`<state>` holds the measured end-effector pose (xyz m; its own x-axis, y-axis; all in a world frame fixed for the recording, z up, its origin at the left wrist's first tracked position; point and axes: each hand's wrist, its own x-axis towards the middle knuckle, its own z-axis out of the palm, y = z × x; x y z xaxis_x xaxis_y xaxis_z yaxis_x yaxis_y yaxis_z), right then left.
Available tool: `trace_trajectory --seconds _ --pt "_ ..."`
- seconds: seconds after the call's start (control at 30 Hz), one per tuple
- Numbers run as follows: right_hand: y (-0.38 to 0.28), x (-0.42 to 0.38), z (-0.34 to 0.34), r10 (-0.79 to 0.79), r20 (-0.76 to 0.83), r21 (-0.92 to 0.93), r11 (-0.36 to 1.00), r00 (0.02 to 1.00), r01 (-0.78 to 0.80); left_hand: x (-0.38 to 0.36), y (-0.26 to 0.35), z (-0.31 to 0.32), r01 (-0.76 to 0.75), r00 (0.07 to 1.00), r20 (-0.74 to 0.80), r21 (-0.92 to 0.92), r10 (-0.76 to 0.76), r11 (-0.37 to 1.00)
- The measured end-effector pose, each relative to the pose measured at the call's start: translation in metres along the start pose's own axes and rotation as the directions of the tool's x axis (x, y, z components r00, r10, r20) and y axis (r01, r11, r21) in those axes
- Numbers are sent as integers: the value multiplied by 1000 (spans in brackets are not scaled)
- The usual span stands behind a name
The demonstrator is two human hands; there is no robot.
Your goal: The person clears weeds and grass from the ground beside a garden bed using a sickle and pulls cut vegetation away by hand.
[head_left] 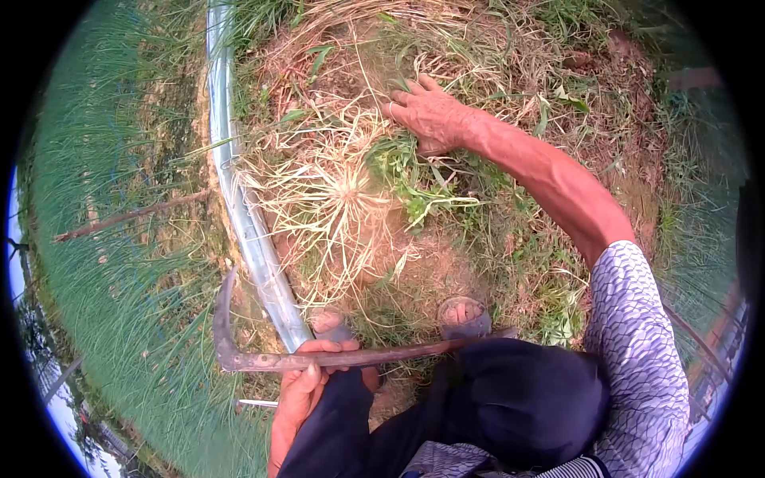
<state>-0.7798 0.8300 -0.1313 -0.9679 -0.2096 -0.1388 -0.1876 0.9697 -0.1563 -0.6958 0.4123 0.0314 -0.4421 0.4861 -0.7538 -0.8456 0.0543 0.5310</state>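
My left hand (307, 385) is closed around the wooden handle of a sickle (319, 360), held level over my knee. Its curved metal blade (224, 311) points up at the left end. My right hand (430, 117) reaches forward, palm down, over dry grass, fingers apart and a ring on one. Whether the fingertips touch stems is hard to make out. Just below that hand are leafy green weeds (398, 169). Beside them a pale, dried grass clump (347, 193) spreads out flat in a star shape.
A shiny plastic tube (251, 231) runs along the left of the strip. Beyond it grow dense thin green plants (103, 239), with a stick (135, 215) lying across. My feet (464, 316) stand on bare soil. Cut straw (390, 20) covers the ground ahead.
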Motion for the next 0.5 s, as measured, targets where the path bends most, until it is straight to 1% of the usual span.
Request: trace_trajectory --seconds 0.03,0.07,0.13,0.17,0.27,0.3,0.33,0.37,0.4,0.43,0.47,0.5 --pt "2 1 1 -85 61 9 996 994 85 -3 -1 -2 -1 1000 -20 -1 0 1000" --pt "4 -3 0 -84 63 3 996 994 84 -3 -2 -5 -9 999 -38 -4 9 1000" --pt "12 -12 -3 -11 117 206 978 993 -14 -3 -3 -7 -18 999 -28 -13 17 1000" --pt "15 -8 -2 -13 118 203 979 993 -11 -2 -4 -6 -15 1000 -25 -16 14 1000" --pt "13 13 1 89 343 278 941 935 -191 0 -4 -7 -8 1000 -31 2 8 1000" --pt "11 18 -8 144 321 346 902 936 -257 1 -2 -4 -13 1000 -28 11 13 1000" --pt "12 16 -6 150 314 347 901 937 -261 1 0 0 -27 1000 1 16 27 1000" --pt "13 13 1 239 169 512 808 956 -292 3 2 3 -40 999 32 18 40 999" --pt "14 7 12 344 38 663 694 938 -282 3 3 2 -40 998 41 19 39 999" --pt "13 -10 20 363 -109 612 758 925 -226 4 1 2 -26 999 19 10 26 1000" --pt "13 -26 27 374 -253 542 819 892 -189 4 0 1 -15 1000 -6 0 15 1000" --pt "15 -39 19 295 -30 479 843 955 -246 6 -1 -2 -14 1000 -5 -4 14 1000"
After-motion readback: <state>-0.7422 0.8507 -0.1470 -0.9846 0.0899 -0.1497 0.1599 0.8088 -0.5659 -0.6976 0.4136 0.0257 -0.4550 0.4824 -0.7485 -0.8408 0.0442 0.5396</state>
